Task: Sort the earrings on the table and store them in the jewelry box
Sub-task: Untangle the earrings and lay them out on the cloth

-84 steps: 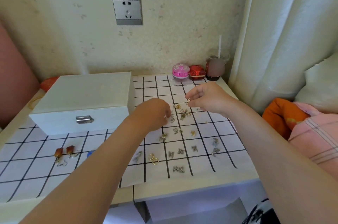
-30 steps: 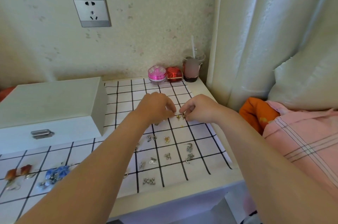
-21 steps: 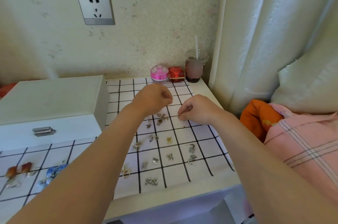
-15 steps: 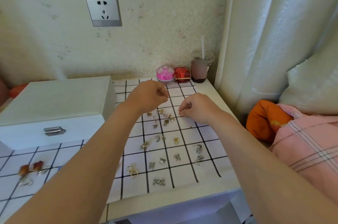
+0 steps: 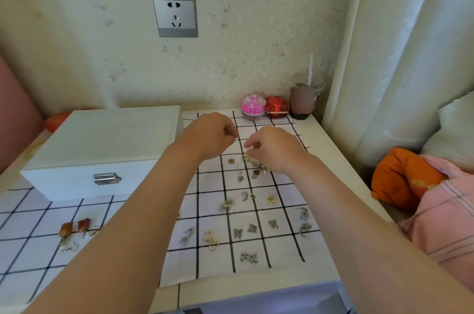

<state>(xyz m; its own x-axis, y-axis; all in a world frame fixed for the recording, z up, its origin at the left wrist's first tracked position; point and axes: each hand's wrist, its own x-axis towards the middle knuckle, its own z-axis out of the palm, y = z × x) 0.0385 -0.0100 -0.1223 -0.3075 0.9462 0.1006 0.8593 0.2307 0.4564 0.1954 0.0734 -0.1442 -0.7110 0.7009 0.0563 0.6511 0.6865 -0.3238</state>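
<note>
Over the loose earrings (image 5: pixel 256 172) the left hand (image 5: pixel 210 137) and right hand (image 5: pixel 275 152) curl — whether either holds one is unclear; pinching singly seems wisest.

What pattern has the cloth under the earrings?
The cloth is white with a grid of thin black lines; the head view, the only one, shows it.

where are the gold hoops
In the head view the gold hoops lie on the checked cloth near its front edge, between a silver drop earring on their left and a butterfly earring on their right.
</note>
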